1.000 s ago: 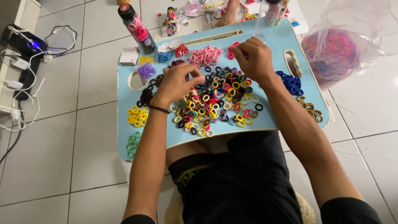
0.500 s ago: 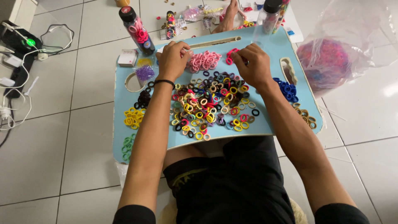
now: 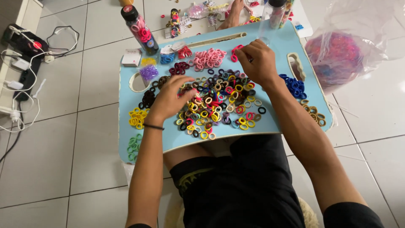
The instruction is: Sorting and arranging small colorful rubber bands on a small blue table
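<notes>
Both hands were down over the mixed heap of hair ties (image 3: 219, 101) at the middle of the light blue lap tray (image 3: 278, 44).

The left hand (image 3: 171, 99) lay with fingers spread on the heap's left edge; whether it gripped a tie, I couldn't tell. The right hand (image 3: 256, 63) curled narrow over red ties (image 3: 236, 51) near the tray's top rim. Bare tray showed only along the rims. Upper left stood a dark-capped bottle (image 3: 139, 29) of ties; at upper right a clear plastic bag (image 3: 337, 57) of pink-purple ties sat on white tiles.
</notes>
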